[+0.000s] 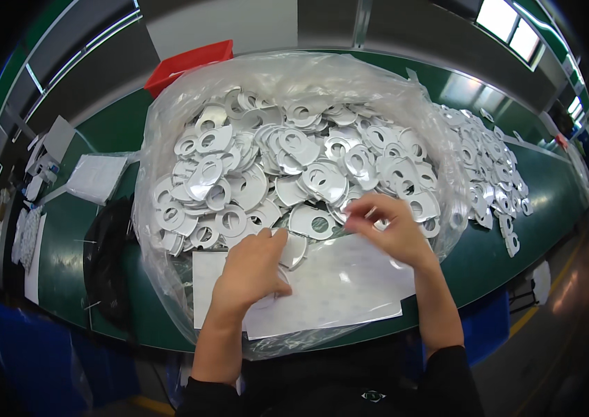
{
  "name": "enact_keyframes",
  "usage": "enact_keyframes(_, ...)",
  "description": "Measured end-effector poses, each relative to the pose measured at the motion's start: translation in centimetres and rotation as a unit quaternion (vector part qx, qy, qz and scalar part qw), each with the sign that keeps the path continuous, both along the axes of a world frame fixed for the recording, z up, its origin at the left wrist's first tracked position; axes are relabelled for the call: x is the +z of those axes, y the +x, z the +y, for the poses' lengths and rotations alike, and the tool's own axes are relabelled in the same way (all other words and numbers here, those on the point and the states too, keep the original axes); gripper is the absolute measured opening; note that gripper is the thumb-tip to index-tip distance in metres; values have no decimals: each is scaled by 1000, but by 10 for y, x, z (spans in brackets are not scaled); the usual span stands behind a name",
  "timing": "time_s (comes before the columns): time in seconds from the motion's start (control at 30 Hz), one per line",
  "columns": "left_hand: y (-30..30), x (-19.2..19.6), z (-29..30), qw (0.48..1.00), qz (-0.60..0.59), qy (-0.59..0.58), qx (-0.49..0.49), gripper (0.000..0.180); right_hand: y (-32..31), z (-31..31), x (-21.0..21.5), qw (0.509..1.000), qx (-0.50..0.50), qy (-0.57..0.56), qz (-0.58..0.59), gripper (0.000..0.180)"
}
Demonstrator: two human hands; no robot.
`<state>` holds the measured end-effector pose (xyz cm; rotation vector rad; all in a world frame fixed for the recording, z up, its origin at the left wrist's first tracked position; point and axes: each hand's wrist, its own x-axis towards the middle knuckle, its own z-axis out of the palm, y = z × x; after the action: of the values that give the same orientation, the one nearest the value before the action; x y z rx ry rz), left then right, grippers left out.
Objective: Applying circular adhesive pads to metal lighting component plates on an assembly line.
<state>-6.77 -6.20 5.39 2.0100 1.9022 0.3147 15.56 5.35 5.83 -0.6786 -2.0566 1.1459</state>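
Nearest, the person's left hand (pixel 253 267) lies palm down on a white sheet (pixel 336 292) dotted with small round pads, its fingers (pixel 270 240) flat and together, pressing a shiny metal disc (pixel 294 250) against the sheet. Just beside it, the right hand (pixel 392 226) hovers over the sheet's far edge, its fingers (pixel 360 212) pinched narrowly on something too small to tell. Behind them a clear plastic bag (pixel 169 264) sags open, heaped with silvery discs with holes (pixel 287 167). Farther right, more discs (pixel 489 167) spread loose over the green bench (pixel 544 187). A red bin (pixel 187 62) stands beyond the bag.
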Motion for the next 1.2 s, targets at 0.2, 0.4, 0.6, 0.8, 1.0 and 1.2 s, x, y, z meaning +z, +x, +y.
enact_keyframes(0.2, -4, -11, 12, 999, -2, 52, -9, 53, -41, -51, -11, 908, 348, 99, -211, 21)
enact_keyframes(0.4, -10, 0, 24, 985, -131, 111, -18, 31, -60, -68, -23, 888, 348, 182, -239, 31)
enact_keyframes(0.6, -8, -8, 38, 907, -345, 164, 178, 26, -67, -80, -19, 885, 324, 172, -286, 36)
enact_keyframes(0.8, 18, -34, 49, 561, -806, -133, 134, 48, -67, -86, -32, 879, 332, 198, -279, 31)
enact_keyframes(1.0, 25, -57, 52, 406, -901, -153, 11, 54, -58, -105, -23, 866, 290, 312, -263, 17)
enact_keyframes(1.2, 35, -55, 57, 401, -906, -136, -14, 55, -43, -107, -8, 871, 311, 347, -157, 12)
